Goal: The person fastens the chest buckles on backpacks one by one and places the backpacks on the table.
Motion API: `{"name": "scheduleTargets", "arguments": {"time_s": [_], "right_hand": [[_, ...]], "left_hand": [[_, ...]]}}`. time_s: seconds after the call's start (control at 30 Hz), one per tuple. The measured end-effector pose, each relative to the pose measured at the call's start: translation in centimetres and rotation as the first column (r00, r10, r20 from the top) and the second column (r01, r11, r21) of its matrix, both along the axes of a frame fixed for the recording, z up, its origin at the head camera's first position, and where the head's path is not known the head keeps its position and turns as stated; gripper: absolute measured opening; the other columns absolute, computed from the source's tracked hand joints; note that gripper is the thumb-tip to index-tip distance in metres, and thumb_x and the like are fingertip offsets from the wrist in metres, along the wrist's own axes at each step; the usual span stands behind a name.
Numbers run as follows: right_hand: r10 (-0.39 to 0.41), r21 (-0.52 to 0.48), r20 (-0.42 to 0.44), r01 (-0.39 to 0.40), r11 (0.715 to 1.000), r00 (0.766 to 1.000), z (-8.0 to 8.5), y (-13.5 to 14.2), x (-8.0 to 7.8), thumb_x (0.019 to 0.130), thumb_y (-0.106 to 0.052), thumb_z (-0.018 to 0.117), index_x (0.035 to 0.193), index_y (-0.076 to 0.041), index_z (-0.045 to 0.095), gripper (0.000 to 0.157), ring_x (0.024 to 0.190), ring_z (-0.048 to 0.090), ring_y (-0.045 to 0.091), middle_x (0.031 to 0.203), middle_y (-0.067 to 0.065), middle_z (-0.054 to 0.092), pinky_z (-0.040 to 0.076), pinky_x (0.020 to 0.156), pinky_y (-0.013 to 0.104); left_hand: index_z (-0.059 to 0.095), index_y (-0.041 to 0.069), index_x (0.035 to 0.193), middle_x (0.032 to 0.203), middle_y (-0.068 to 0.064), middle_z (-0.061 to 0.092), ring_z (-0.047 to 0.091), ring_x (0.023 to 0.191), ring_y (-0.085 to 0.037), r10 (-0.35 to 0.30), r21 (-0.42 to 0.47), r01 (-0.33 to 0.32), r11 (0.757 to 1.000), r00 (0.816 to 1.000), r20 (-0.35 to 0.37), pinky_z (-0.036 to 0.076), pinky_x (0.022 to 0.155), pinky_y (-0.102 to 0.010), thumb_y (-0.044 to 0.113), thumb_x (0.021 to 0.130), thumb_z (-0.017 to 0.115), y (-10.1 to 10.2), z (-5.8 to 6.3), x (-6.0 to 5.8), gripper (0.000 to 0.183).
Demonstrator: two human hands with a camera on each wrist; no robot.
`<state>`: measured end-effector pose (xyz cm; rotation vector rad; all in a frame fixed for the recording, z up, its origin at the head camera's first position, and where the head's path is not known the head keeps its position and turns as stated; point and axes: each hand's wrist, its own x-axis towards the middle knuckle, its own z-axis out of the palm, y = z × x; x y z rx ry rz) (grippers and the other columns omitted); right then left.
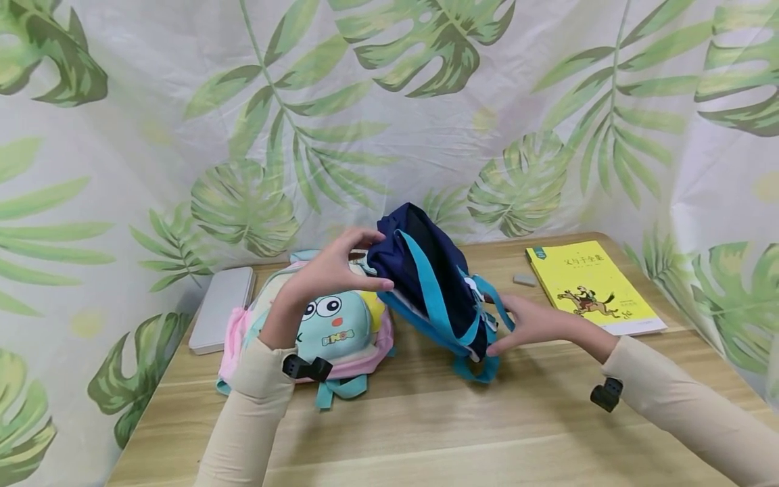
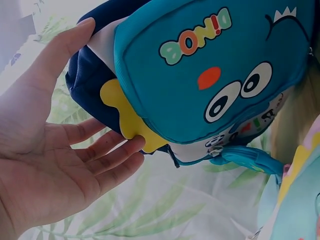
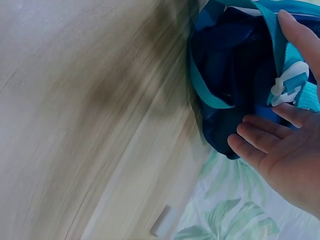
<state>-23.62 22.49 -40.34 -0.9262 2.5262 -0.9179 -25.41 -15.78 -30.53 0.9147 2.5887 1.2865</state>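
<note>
A navy backpack point(image 1: 435, 284) with bright blue straps is tilted over the wooden table, one end higher to the left. Its teal front pocket point(image 2: 200, 75), with cartoon eyes and "DINO" lettering, shows in the left wrist view. My left hand point(image 1: 341, 267) holds the raised end, thumb at one edge and fingers by a yellow felt trim point(image 2: 125, 112). My right hand point(image 1: 535, 321) grips the lower end between thumb and fingers, beside a white buckle point(image 3: 290, 84) on the strap. Behind my left forearm lies a pink and mint backpack point(image 1: 343, 328) with a cartoon face.
A pale grey flat case point(image 1: 224, 308) lies at the table's left edge, next to the pink backpack. On the right is a yellow book point(image 1: 587, 277), with a small grey block point(image 1: 524, 279) beside it. A leaf-patterned curtain point(image 1: 426, 149) hangs behind the wooden table point(image 1: 426, 433).
</note>
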Motion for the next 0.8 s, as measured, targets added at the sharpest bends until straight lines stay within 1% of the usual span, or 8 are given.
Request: {"name": "scheduleTargets", "arguments": {"time_s": [0.07,0.13,0.27,0.33,0.47,0.6,0.67,0.8], "right_hand": [[-0.013,0.013,0.002,0.013,1.0,1.0,0.1,0.4,0.0,0.078,-0.04,0.088,0.15,0.005,0.039,0.098,0.143,0.041,0.047,0.153,0.027,0.045,0.038,0.112,0.065],[-0.021,0.021,0.004,0.021,1.0,1.0,0.2,0.7,0.0,0.078,-0.041,0.088,0.152,0.004,0.038,0.1,0.143,0.042,0.045,0.154,0.025,0.045,0.038,0.112,0.063],[-0.019,0.022,-0.008,0.019,1.0,1.0,0.2,1.2,-0.1,0.076,-0.044,0.089,0.15,-0.003,0.043,0.095,0.134,0.054,0.033,0.147,0.014,0.056,0.045,0.109,0.055],[-0.016,0.023,-0.02,0.017,1.0,1.0,0.1,1.4,-0.1,0.076,-0.044,0.089,0.146,-0.005,0.047,0.091,0.13,0.057,0.03,0.142,0.01,0.059,0.047,0.107,0.053],[-0.023,0.021,-0.02,0.023,1.0,1.0,-0.1,1.8,-0.1,0.075,-0.043,0.09,0.147,-0.005,0.049,0.09,0.132,0.055,0.034,0.144,0.012,0.058,0.046,0.108,0.056],[-0.033,0.021,-0.002,0.033,0.999,0.999,-0.3,2.2,-0.2,0.076,-0.044,0.09,0.149,-0.007,0.047,0.093,0.136,0.052,0.037,0.148,0.013,0.055,0.044,0.11,0.058],[-0.036,0.025,0.003,0.036,0.999,0.999,-0.3,2.4,-0.2,0.076,-0.044,0.089,0.15,-0.008,0.046,0.094,0.136,0.052,0.037,0.149,0.012,0.055,0.044,0.11,0.058],[-0.038,0.033,0.003,0.038,0.999,0.999,-0.4,2.7,-0.4,0.076,-0.044,0.089,0.152,-0.009,0.045,0.096,0.137,0.051,0.038,0.152,0.013,0.052,0.043,0.11,0.059]], "left_hand": [[0.048,0.008,0.146,0.146,-0.009,0.047,0.046,0.136,-0.028,0.002,-0.001,-0.002,1.0,1.0,0.011,0.036,0.119,-0.05,0.021,0.082,0.086,0.1,-0.3,0.0,0.075],[0.048,0.008,0.145,0.146,-0.009,0.047,0.046,0.135,-0.028,0.0,0.001,0.0,1.0,1.0,0.019,0.036,0.118,-0.05,0.021,0.082,0.086,0.3,-0.5,-0.1,0.075],[0.049,0.008,0.144,0.146,-0.009,0.048,0.047,0.135,-0.029,-0.002,0.0,0.002,1.0,1.0,0.025,0.037,0.118,-0.049,0.02,0.083,0.086,0.5,-1.2,-0.1,0.073],[0.049,0.008,0.143,0.145,-0.009,0.049,0.047,0.136,-0.03,-0.008,0.0,0.008,1.0,0.999,0.037,0.038,0.117,-0.049,0.02,0.083,0.085,0.7,-1.5,-0.1,0.072],[0.05,0.008,0.143,0.146,-0.01,0.047,0.047,0.136,-0.032,-0.004,0.015,0.003,1.0,0.997,0.076,0.044,0.112,-0.049,0.021,0.083,0.085,1.0,-2.3,0.0,0.071],[0.049,0.009,0.145,0.148,-0.01,0.046,0.048,0.136,-0.032,0.008,0.024,-0.01,1.0,0.995,0.096,0.049,0.107,-0.047,0.02,0.084,0.085,1.1,-3.0,-0.1,0.072],[0.048,0.01,0.146,0.148,-0.01,0.047,0.048,0.136,-0.03,0.013,0.02,-0.015,1.0,0.995,0.099,0.049,0.108,-0.047,0.021,0.083,0.085,1.1,-3.2,-0.1,0.073],[0.045,0.011,0.149,0.147,-0.011,0.048,0.049,0.135,-0.031,0.002,0.012,-0.003,1.0,0.995,0.096,0.046,0.11,-0.048,0.023,0.084,0.085,1.1,-3.5,-0.2,0.077]]}}
